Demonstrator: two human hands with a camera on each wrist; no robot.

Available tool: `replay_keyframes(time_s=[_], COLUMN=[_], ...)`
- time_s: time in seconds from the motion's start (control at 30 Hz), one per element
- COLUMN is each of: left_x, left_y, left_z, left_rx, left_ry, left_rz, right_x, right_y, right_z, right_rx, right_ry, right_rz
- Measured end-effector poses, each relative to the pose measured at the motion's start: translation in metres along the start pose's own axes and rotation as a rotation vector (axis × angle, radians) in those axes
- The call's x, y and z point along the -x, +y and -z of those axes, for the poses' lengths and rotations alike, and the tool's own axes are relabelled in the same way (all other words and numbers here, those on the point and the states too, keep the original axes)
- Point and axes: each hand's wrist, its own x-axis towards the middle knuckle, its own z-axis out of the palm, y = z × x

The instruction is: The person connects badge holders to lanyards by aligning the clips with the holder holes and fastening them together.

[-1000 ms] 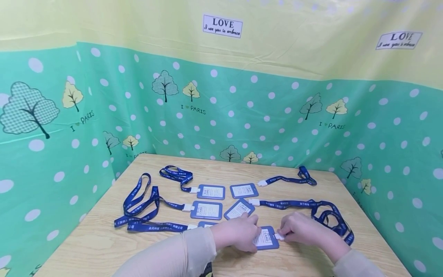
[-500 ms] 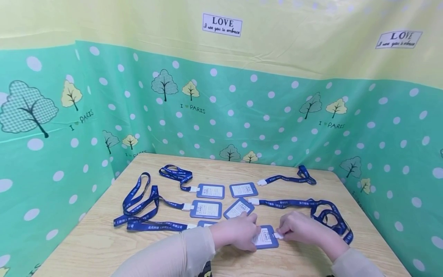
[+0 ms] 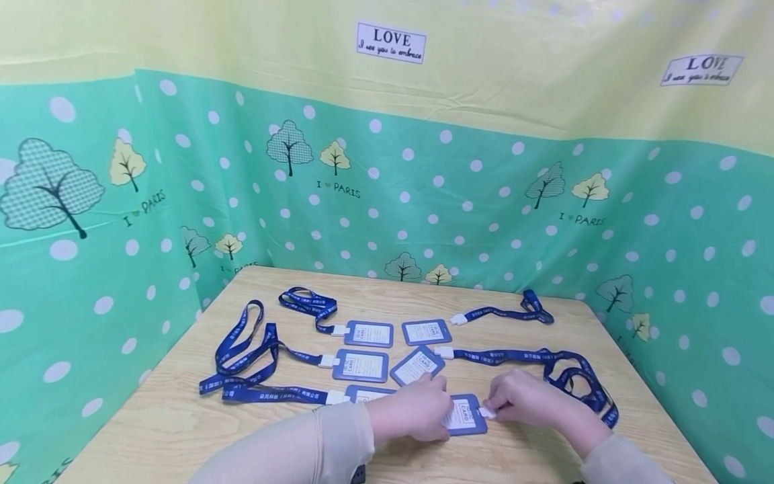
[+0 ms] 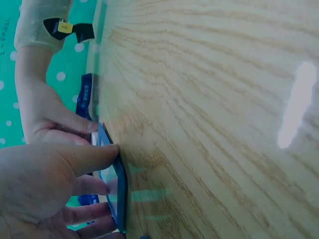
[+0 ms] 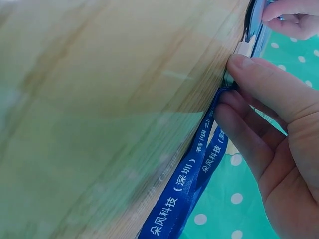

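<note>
My left hand (image 3: pixel 417 409) holds a blue badge holder (image 3: pixel 476 417) flat on the table near its front. In the left wrist view, the thumb rests on one long edge and the fingers reach across the card face; the holder's left end is covered in the head view. Just right of it, my right hand (image 3: pixel 527 398) pinches the white clip (image 5: pixel 243 49) at the holder's slotted end. From that clip a blue lanyard (image 5: pixel 174 199) with white lettering runs below the right fingers. Whether clip and slot are joined cannot be told.
A tilted badge holder (image 3: pixel 417 365) lies just beyond my left fingers, and another badge holder (image 3: pixel 426 332) farther back. On the left, several badge holders with lanyards form a column, one badge holder (image 3: pixel 365 393) partly under my left arm. Bunched lanyards (image 3: pixel 580 383) lie right on the wooden table (image 3: pixel 181 430).
My left hand and forearm have shifted slightly, uncovering more of the nearest left badge holder. The right hand keeps its pinch on the clip in nearly the same place.
</note>
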Motion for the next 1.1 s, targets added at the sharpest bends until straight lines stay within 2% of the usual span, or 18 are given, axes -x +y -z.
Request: replay_keyframes(time_s=[0.23, 0.4, 0.8, 1.1], left_x=[0.0011, 0.0010, 0.0012, 0.0011], left_y=[0.0011, 0.0003, 0.0010, 0.0005], left_z=[-0.0004, -0.0019, -0.0006, 0.0017], left_rx=[-0.035, -0.021, 0.008, 0.021], left_ry=[0.008, 0.012, -0.007, -0.010], left_rz=[-0.015, -0.035, -0.038, -0.052], right_x=[-0.0009, 0.0000, -0.0017, -0.0044], right_y=[-0.0011, -0.0028, -0.0021, -0.0038], right_z=[0.0001, 0.0001, -0.0012, -0.0012], right_rx=[0.008, 0.009, 0.012, -0.004], right_ry=[-0.005, 0.001, 0.009, 0.001], right_rz=[-0.006, 0.009, 0.031, 0.017])
